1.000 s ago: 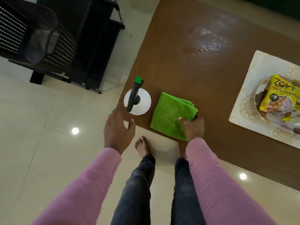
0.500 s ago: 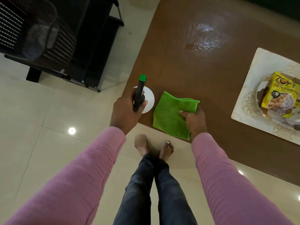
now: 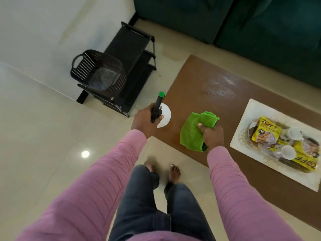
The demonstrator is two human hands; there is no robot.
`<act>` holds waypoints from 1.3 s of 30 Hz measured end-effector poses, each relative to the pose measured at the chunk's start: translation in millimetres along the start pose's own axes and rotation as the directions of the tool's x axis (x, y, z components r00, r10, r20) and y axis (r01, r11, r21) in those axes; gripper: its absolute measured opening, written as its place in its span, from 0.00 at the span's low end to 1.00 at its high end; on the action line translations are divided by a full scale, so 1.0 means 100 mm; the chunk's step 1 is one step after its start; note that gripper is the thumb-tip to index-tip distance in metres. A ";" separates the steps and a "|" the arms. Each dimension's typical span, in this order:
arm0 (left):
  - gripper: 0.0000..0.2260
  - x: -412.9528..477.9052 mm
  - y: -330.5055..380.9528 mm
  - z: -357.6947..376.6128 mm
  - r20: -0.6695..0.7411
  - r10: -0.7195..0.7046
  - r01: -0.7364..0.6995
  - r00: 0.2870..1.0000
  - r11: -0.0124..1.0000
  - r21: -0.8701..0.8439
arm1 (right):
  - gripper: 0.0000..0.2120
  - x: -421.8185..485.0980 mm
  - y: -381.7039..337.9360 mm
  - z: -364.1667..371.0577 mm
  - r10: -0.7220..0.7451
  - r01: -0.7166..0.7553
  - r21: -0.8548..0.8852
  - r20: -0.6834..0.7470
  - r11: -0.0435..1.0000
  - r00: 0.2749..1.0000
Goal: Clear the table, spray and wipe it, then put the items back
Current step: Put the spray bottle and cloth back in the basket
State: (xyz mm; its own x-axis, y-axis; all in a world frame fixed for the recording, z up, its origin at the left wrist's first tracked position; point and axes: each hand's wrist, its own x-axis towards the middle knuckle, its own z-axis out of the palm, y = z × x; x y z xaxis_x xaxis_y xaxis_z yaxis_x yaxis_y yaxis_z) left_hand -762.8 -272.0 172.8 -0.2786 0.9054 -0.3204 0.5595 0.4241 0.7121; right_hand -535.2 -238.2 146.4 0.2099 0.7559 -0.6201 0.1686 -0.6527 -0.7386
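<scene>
On glossy brown table point(image 3: 205, 80) — left hand point(image 3: 145, 121) grips round spray bottle point(image 3: 164, 115), right hand point(image 3: 212, 135) clutches fuzzy cloth point(image 3: 192, 133).

Brown table point(image 3: 199, 101), viewed from above, standing on a pale tiled floor point(image 3: 43, 136). A wet, streaked patch point(image 3: 219, 86) lies toward the far edge of the surface, near the left corner. A green cloth point(image 3: 192, 133), crumpled, rests on the surface by the near edge, with a hand on it. A white spray bottle point(image 3: 165, 116) with a black and green head sits at the near left corner, gripped by the other hand; whether its base touches the surface cannot be told. A pale tray point(image 3: 246, 122) lies flat on the right part of the surface, reaching close to the near edge, well apart from the cloth.
</scene>
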 end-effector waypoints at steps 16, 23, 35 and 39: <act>0.16 0.58 -0.98 -2.13 -0.067 -0.025 0.022 0.997 0.999 -0.050 | 0.17 -0.31 -1.07 2.38 -0.108 0.115 -0.325 0.040 0.939 0.993; 0.13 1.26 -1.53 -2.96 -0.011 0.011 -0.010 1.000 0.998 0.057 | 0.24 -0.31 -1.26 3.28 -0.092 0.100 -0.465 0.040 0.880 0.995; 0.16 2.50 -1.97 -3.20 0.062 -0.040 0.029 0.997 0.984 0.178 | 0.16 0.22 -1.74 4.33 -0.038 0.074 -0.424 0.094 0.903 0.995; 0.16 2.91 -2.13 -3.16 0.101 -0.046 0.024 0.994 0.978 0.207 | 0.15 0.45 -1.75 4.63 -0.006 0.042 -0.424 0.088 0.905 0.996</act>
State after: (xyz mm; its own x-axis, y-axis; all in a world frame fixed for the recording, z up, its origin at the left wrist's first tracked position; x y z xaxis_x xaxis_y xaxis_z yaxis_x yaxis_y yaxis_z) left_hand -1209.8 -104.8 124.7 -0.2235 0.8821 -0.4146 0.7020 0.4408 0.5594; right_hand -1000.9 -66.4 125.0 0.1237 0.7612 -0.6366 0.5697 -0.5798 -0.5825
